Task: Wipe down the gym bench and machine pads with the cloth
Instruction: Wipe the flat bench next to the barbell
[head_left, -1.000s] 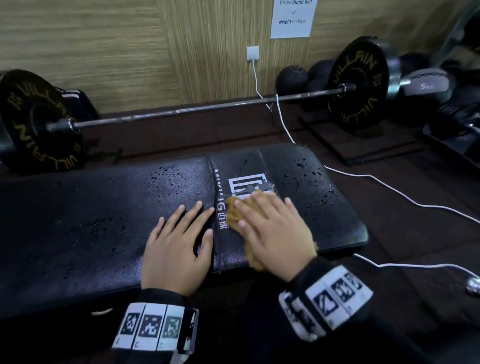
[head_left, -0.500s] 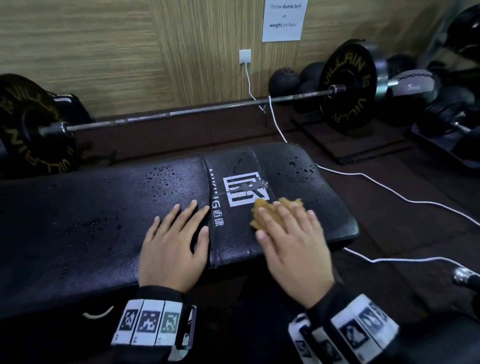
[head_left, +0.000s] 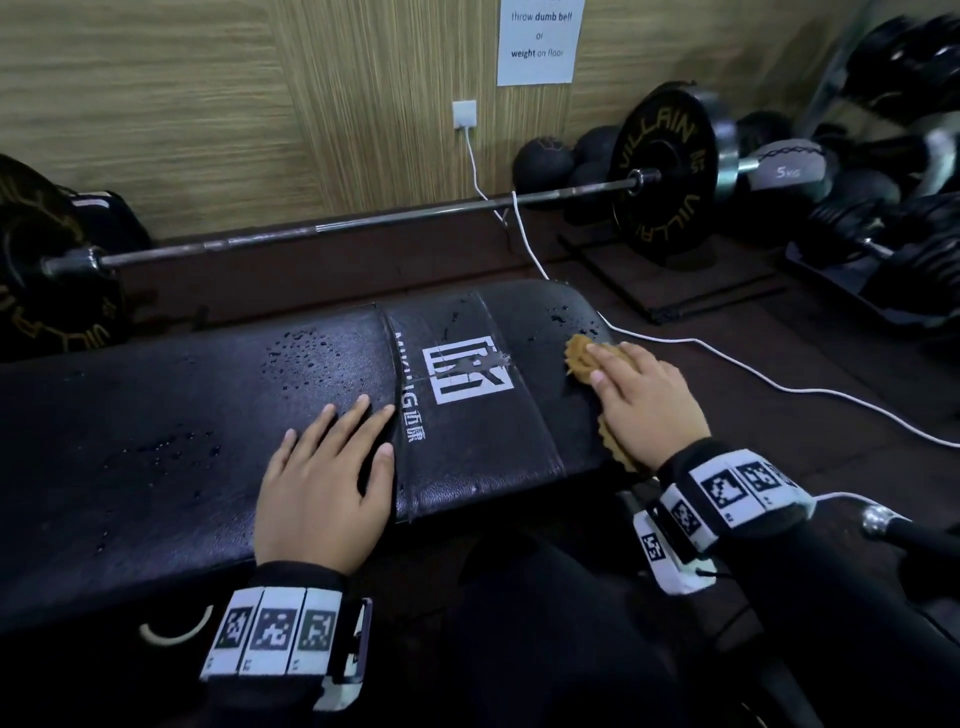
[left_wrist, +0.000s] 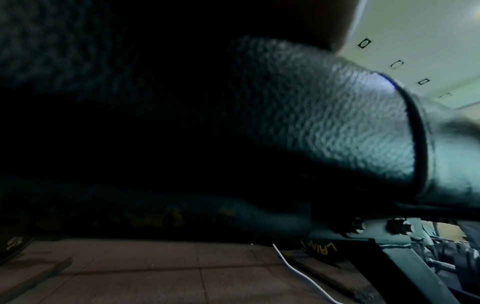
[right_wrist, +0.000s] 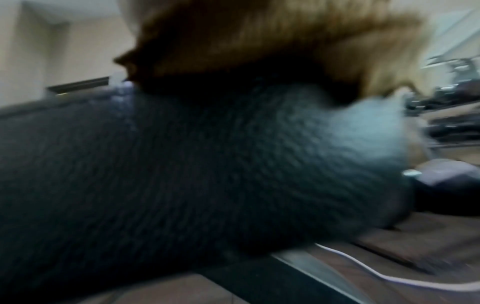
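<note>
Now your flat right hand (head_left: 641, 402) presses the cloth (head_left: 582, 356) at the bench (head_left: 156, 441)'s right end; droplets (head_left: 306, 353) lie leftward, beyond your flat left hand (head_left: 322, 483).

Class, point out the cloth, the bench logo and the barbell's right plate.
cloth (head_left: 582, 353), head view, far corner beyond the fingers.
logo (head_left: 465, 371), head view, middle of the white mark.
plate (head_left: 662, 171), head view, its lettered face.

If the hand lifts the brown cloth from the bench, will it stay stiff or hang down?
Probably hang down: the cloth already drapes limply over the bench edge under the right hand. It looks thin, so likely light. Droplets nearby suggest that it may be damp.
</note>
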